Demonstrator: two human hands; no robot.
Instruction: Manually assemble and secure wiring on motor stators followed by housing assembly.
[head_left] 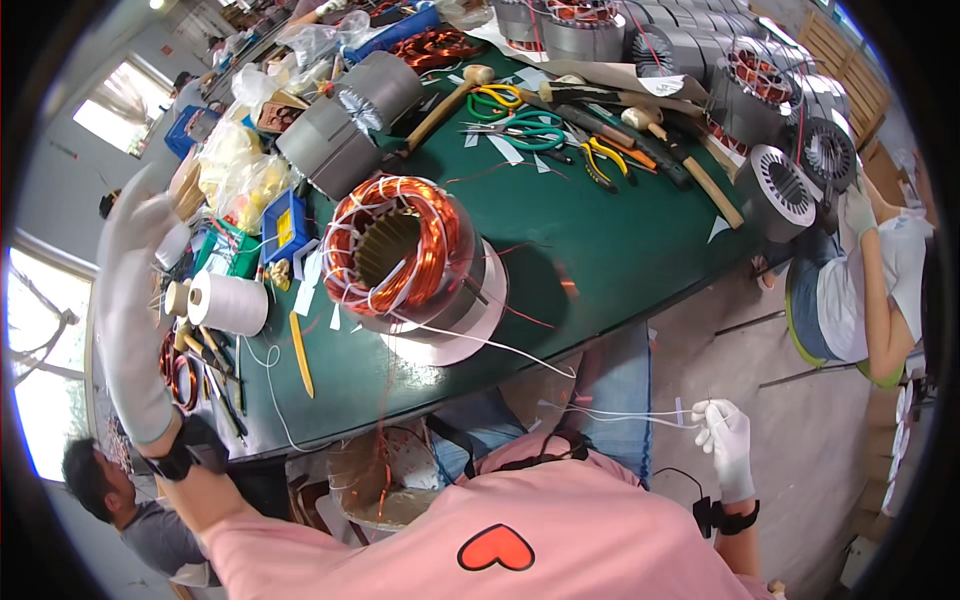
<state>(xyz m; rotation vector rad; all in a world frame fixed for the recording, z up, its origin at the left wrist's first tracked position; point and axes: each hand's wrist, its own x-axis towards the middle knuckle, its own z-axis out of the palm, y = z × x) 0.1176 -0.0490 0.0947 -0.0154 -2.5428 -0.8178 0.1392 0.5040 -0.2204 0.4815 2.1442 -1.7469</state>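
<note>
A motor stator [462, 240] stands on a round pale base [430, 345] near the bench's front edge. Its copper winding [440, 255] faces up, with white cord lashed around the coil. From its side a doubled white cord [640, 414] stretches right, past the bench edge. My right hand [724, 436], in a white glove, is closed on that cord, fingers pinched together. Far to the left my gloved left hand [135, 290] is raised beside the bench, fingers stretched out and slightly blurred. It is apart from the stator, and I see nothing held in it.
A white thread spool [228, 303] and a yellow pencil-like stick [301, 355] lie left of the stator. Pliers [606, 162], scissors [520, 130] and mallets [690, 165] lie behind it. More stators [780, 190] stand at the right. One person [860, 290] sits right, another [130, 510] left.
</note>
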